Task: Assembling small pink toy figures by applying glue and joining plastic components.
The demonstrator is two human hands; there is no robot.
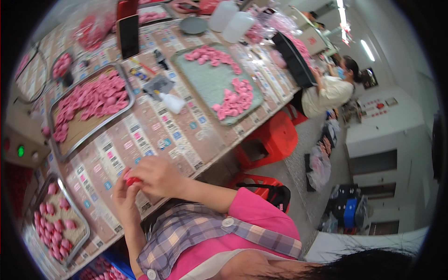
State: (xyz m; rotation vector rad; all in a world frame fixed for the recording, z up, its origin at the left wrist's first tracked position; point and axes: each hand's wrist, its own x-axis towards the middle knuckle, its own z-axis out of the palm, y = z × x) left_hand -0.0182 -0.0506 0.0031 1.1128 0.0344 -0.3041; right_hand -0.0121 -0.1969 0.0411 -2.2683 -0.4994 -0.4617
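Observation:
Both of my hands meet above the near edge of the table. Between the fingertips is a small pink and red rubbery piece (132,179), partly covered by the fingers. My left hand (125,201) pinches it from below and the left. From the right, my right hand (161,176) closes on it too. Close to my left, a metal tray (80,233) holds several rounded pink pieces with red parts. Farther off, a second metal tray (99,129) carries a heap of soft, limp pink pieces.
A green-lined tray (205,84) with pink pieces lies across the table, near a white squeeze bottle (172,102). A phone (128,37) stands upright at the back. Red stools (271,140) stand along the table's right edge. Beyond them, a co-worker (329,93) handles a black tray (295,63).

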